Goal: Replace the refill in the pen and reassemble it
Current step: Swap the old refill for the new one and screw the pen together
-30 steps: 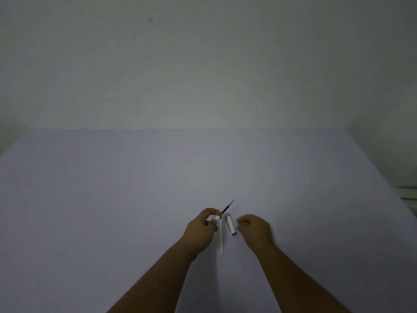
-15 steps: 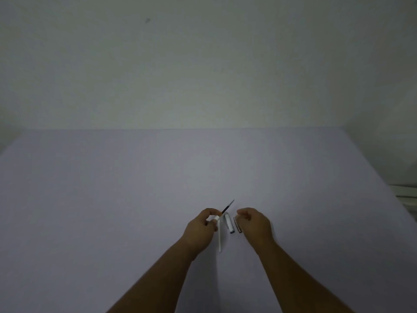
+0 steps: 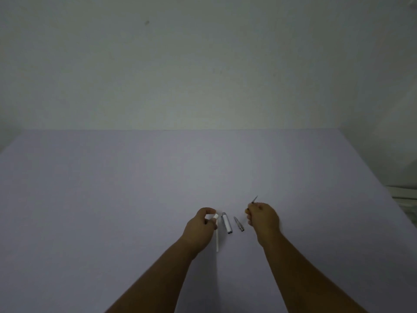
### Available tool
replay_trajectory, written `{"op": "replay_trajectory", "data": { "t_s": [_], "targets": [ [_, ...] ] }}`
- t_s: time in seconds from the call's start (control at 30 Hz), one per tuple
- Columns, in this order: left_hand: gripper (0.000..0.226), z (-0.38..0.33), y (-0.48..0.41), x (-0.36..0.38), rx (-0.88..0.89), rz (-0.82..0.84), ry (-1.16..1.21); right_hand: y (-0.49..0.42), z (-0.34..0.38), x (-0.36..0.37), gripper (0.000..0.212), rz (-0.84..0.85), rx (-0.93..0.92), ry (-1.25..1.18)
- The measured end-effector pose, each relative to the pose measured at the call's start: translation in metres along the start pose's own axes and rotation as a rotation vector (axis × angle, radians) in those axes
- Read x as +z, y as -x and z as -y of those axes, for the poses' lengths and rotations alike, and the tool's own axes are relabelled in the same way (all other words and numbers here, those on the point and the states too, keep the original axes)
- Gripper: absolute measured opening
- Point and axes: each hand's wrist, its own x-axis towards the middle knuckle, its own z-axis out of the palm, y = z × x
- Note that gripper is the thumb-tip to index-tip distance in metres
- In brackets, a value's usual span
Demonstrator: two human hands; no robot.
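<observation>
My left hand point(image 3: 200, 227) is closed around a white pen barrel point(image 3: 215, 216); only its open end shows between thumb and fingers. My right hand point(image 3: 262, 219) pinches a thin dark refill point(image 3: 254, 199), whose metal tip sticks up and away from the fingers. On the table between my hands lie a white cap piece with a metal clip point(image 3: 226, 223) and a small silver tip cone point(image 3: 238, 224). A thin white refill point(image 3: 217, 241) lies lengthwise beside my left hand, its upper end hidden by the fingers.
The pale lilac table point(image 3: 135, 199) stretches wide to the far wall. Its right edge point(image 3: 383, 199) slants down to the right, with a pale object point(image 3: 404, 195) beyond it.
The dark refill that stuck out of the barrel in my left hand is now out of it, held in my right hand, which moved to the right. The left hand stayed put.
</observation>
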Motion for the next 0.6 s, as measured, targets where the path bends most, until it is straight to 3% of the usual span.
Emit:
{"op": "replay_trajectory", "data": {
  "t_s": [0.07, 0.13, 0.6],
  "targets": [
    [0.025, 0.002, 0.000, 0.000, -0.017, -0.007, -0.002, 0.000, -0.009, -0.008, 0.024, 0.007, -0.045, 0.376],
    [0.027, 0.003, 0.000, 0.001, -0.025, -0.008, -0.008, 0.004, -0.018, -0.010, 0.027, 0.046, -0.090, 0.593],
    [0.026, 0.004, 0.000, 0.001, -0.035, -0.017, -0.006, 0.009, -0.024, -0.007, 0.024, 0.014, -0.096, 0.597]
  ]
}}
